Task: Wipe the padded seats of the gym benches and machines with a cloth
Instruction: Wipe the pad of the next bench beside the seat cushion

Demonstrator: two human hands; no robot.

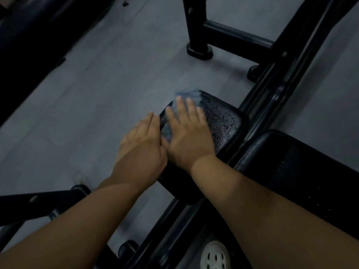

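Plainly, the right hand [186, 138] lies flat, fingers spread and straight, pressing a blue cloth [188, 94] onto the black padded seat [223, 121]. The left hand [141, 146] sits just beside it at the seat's near edge, fingers straight and holding nothing; it is blurred, so it may be touching the edge. Beyond the right hand's knuckles the seat is beaded with droplets. Further right lies the back pad [291, 162], on a black frame [281, 61] over grey floor [116, 84]
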